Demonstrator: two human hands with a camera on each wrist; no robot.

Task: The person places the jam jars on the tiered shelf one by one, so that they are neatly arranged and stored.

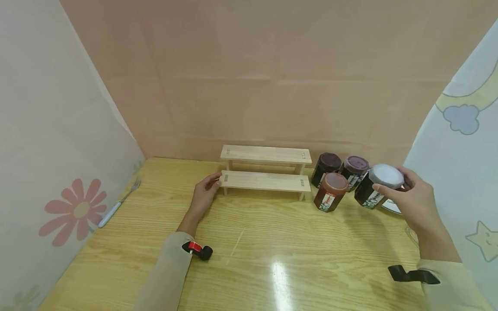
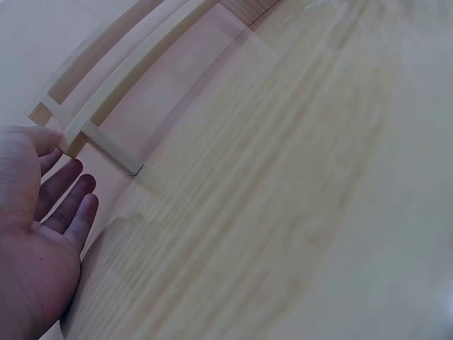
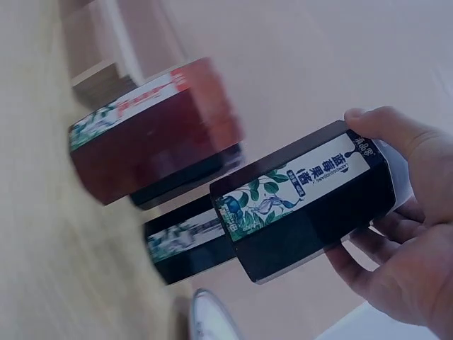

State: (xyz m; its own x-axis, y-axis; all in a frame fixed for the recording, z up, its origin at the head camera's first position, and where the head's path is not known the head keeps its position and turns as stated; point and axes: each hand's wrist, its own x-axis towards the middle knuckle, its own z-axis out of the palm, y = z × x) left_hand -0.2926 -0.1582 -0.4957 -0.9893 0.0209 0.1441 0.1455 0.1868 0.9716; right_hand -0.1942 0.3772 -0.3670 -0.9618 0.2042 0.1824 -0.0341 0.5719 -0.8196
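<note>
In the head view, my right hand (image 1: 419,201) grips a dark jar of blueberry jam (image 1: 367,192) by its white lid. The jar is tilted, and its blueberry label shows in the right wrist view. My left hand (image 1: 204,193) pinches the left end of the lower step of a two-step wooden stand (image 1: 268,180). In the left wrist view the thumb lies at the step's end, the other fingers loosely bent below. Between the stand and my right hand are a red-brown jam jar (image 1: 330,196) and two dark jam jars, one black-lidded (image 1: 328,166), one purple-lidded (image 1: 355,170).
A fork (image 1: 120,203) with a pale handle lies at the table's left edge. Behind the held jar, a white round object (image 1: 391,206) shows partly. A pinkish backdrop (image 1: 268,86) rises behind the stand, and printed cloths hang at both sides of the wooden table (image 1: 249,246).
</note>
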